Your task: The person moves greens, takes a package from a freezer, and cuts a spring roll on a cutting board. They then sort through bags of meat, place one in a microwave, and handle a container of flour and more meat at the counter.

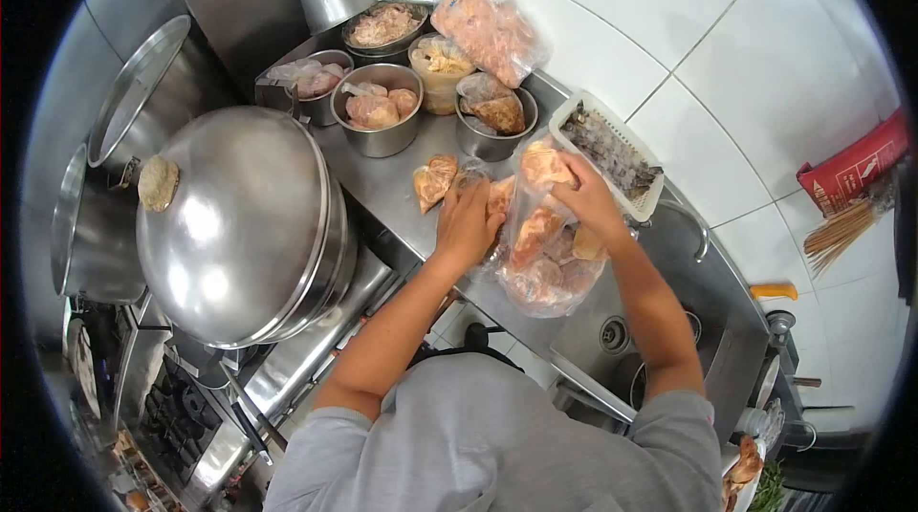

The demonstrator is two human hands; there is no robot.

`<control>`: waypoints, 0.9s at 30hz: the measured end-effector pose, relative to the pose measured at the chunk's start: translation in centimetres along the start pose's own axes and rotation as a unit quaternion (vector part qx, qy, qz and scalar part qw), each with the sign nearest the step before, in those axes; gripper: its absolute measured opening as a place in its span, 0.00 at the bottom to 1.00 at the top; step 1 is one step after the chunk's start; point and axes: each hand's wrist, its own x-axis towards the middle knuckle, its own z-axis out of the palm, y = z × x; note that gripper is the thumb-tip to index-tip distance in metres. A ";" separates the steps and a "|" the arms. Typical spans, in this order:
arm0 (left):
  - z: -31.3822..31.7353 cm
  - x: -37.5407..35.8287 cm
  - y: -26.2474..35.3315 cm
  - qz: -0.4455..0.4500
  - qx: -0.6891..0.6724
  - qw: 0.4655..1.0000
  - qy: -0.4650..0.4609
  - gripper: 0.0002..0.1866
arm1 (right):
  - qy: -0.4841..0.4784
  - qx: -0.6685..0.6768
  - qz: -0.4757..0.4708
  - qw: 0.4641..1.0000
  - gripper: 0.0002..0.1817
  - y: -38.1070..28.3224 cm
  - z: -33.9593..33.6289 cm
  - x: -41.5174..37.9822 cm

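Right hand (591,196): fingers curled, gripping upper end of large clear bag (550,278) of meat pieces; left hand (465,228): fingers bent over wrapped piece (501,195), firm hold or mere touch cannot tell; large bag lies on tabletop (368,177), near sink (579,335); step in hand seems handling bagged meat; next move likely calls for steady grip on slack plastic; counted: one large bag, one small bag (433,183) beside left hand, four food-holding metal vessels (376,141), one plastic tub (440,87), one white basket (585,151)

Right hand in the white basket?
No, the right hand is on the upper part of the large clear plastic bag, beside the white basket.
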 end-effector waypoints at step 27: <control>1.9 2.9 5.1 0.025 -0.203 0.978 0.038 0.25 | 0.339 0.559 0.157 0.740 0.23 -1.3 -0.9 -5.1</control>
